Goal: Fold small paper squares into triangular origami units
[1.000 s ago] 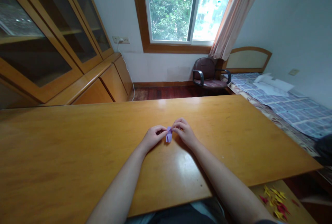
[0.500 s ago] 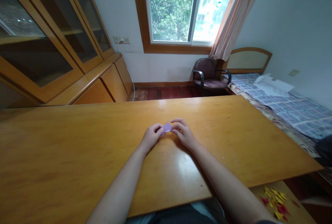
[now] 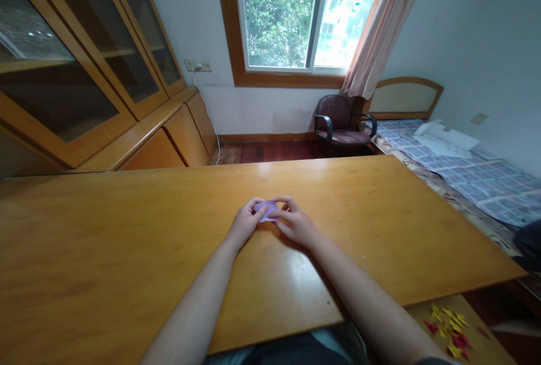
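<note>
A small piece of purple paper (image 3: 267, 209) lies on the wooden table (image 3: 127, 230), pinched between both my hands. My left hand (image 3: 245, 223) grips its left side with curled fingers. My right hand (image 3: 292, 222) closes over its right side, thumb and fingers pressed on the paper. Most of the paper is hidden by my fingers.
Several small red and yellow folded paper pieces (image 3: 448, 328) lie on a lower surface at the bottom right. A wooden glass-door cabinet (image 3: 84, 72) stands to the left, a dark chair (image 3: 340, 120) under the window, a bed (image 3: 465, 173) on the right.
The purple paper went from hanging folded between my fingertips to lying flatter on the table. Both hands have closed in over it, my right hand shifting slightly left.
</note>
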